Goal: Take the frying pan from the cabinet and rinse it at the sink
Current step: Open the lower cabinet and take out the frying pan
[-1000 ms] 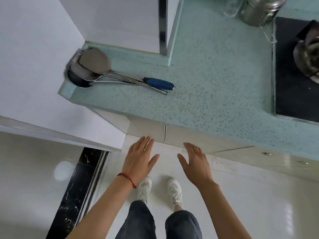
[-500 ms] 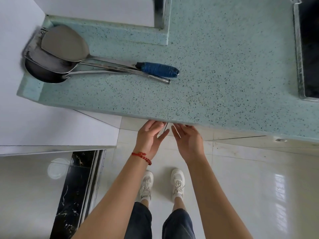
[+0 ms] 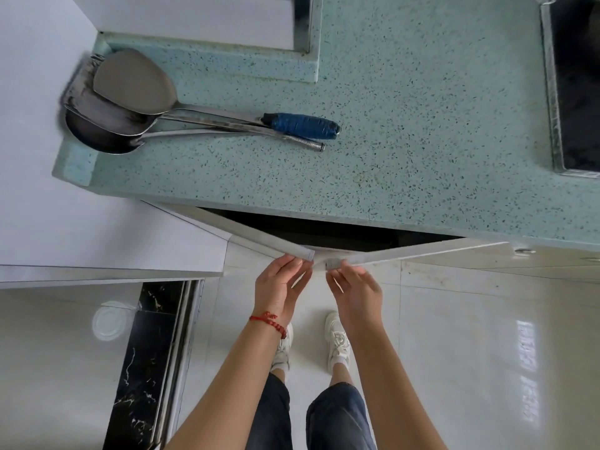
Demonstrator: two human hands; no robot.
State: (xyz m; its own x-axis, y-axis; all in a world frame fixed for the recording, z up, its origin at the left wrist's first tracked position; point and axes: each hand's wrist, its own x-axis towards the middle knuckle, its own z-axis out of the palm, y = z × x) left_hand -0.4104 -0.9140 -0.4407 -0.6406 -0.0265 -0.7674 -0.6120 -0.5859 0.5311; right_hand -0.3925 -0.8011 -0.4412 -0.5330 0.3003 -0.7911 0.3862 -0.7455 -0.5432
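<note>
Under the countertop [image 3: 389, 157], cabinet doors [image 3: 406, 253] angle outward.

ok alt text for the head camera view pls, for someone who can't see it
Seen from above, a person's left hand and right hand pull two cabinet doors partly open under a speckled green countertop. Metal spatulas and a ladle lie at the counter's left end; no frying pan is visible.

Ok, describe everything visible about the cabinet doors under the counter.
The two cabinet doors, left door and right door, are pale, flat panels below the speckled countertop. Both stand partly open, swung outward, their free edges meeting in a V. The left hand and right hand each grip one edge. The dark interior shows no contents.
</note>
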